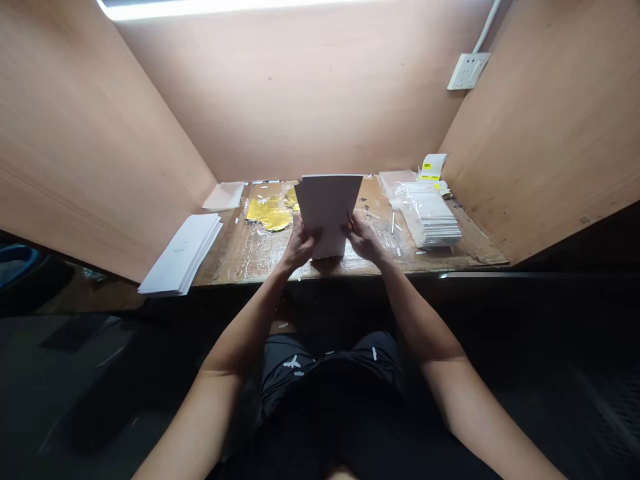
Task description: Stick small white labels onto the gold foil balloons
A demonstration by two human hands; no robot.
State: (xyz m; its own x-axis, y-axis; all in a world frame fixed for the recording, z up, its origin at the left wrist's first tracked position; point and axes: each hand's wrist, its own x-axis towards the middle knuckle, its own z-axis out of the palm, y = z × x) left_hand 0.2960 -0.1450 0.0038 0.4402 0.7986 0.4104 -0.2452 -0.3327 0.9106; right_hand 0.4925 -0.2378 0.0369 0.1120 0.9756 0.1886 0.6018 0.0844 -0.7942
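Both hands are occupied with a single flat, pale rectangular stack of sheets [330,210], held upright before the person at the middle of the bench [227,257], close to its front edge. The left hand [299,247] has its grip closed on the lower left side of the stack, with the thumb over the near face; the right hand [365,241] has its grip closed on the opposite side, somewhat higher. Whether the stack's lower edge touches the bench cannot be told. Just beyond the left hand lies crumpled gold foil [270,212], partly hidden by the stack. Clear film [255,251] covers much of the bench surface, and small white scraps are scattered over it. At the left side, a white paper pile [183,252] lies slightly fanned, its near end projecting past the bench's front edge; behind it is a pale sheet [223,196]. At the right side, well apart from the right hand, stands a layered white pile [433,217] with clear plastic at its left side; just behind it is a white paper with yellow marks [434,165]. A white socket [469,71] is fixed high at the right rear corner of the wooden enclosure, and a lit strip lamp [225,8] crosses the top.
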